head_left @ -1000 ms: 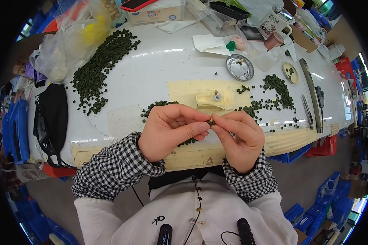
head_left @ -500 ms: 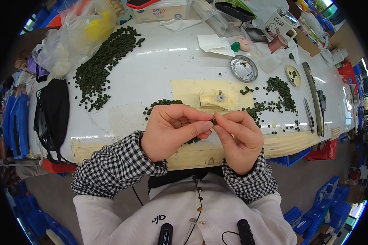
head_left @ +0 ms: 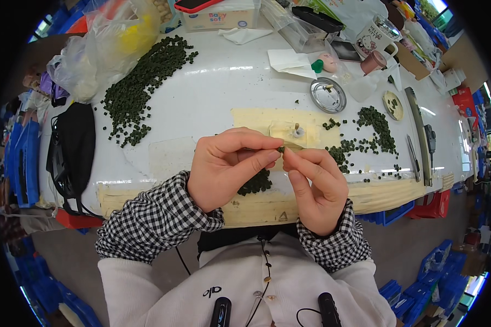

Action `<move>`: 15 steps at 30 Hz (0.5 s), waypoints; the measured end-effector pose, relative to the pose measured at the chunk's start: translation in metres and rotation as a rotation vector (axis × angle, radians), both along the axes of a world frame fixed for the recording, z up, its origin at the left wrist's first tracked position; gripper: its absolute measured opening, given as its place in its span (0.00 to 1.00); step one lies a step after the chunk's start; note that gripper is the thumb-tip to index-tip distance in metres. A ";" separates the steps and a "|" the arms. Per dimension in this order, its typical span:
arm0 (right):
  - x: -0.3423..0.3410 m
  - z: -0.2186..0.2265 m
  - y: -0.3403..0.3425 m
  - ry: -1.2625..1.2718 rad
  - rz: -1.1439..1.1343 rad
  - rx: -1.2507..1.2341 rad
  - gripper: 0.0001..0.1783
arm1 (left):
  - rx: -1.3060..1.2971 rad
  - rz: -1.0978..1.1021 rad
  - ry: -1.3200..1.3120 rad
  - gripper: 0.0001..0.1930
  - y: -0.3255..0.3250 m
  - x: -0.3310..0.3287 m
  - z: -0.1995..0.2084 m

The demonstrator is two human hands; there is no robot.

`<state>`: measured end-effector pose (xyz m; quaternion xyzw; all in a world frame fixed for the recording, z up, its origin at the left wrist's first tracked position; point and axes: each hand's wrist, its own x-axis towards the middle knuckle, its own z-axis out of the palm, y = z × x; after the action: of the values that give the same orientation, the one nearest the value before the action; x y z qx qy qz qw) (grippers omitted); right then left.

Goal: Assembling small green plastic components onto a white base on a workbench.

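Left hand (head_left: 218, 170): thumb and forefinger pinching one small dark green piece (head_left: 281, 149), held at the fingertips presumably because it is tiny. Right hand (head_left: 323, 191): forefinger at the piece, thumb lower; grip cannot be told. Below left fingers: near pile (head_left: 255, 184), like pieces, apparently within easy reach. Beyond: tape-covered block (head_left: 281, 131); larger heap (head_left: 142, 87), far left.

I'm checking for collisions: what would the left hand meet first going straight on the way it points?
The left hand would likely meet the right hand first; whether they touch is unclear.
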<state>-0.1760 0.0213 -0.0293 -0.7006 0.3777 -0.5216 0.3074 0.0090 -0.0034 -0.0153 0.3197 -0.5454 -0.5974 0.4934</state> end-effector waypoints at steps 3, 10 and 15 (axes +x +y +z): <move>0.000 -0.002 0.000 -0.043 0.004 0.031 0.17 | 0.015 -0.022 -0.007 0.10 -0.001 0.001 0.000; -0.001 -0.001 0.000 -0.072 0.032 0.062 0.17 | 0.040 -0.038 0.043 0.09 -0.001 0.004 -0.005; -0.002 -0.003 0.000 -0.074 0.023 0.058 0.16 | 0.032 -0.029 0.035 0.09 0.001 0.001 -0.001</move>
<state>-0.1782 0.0212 -0.0319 -0.6759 0.3730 -0.5323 0.3475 0.0102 -0.0023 -0.0162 0.3093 -0.5317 -0.6185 0.4889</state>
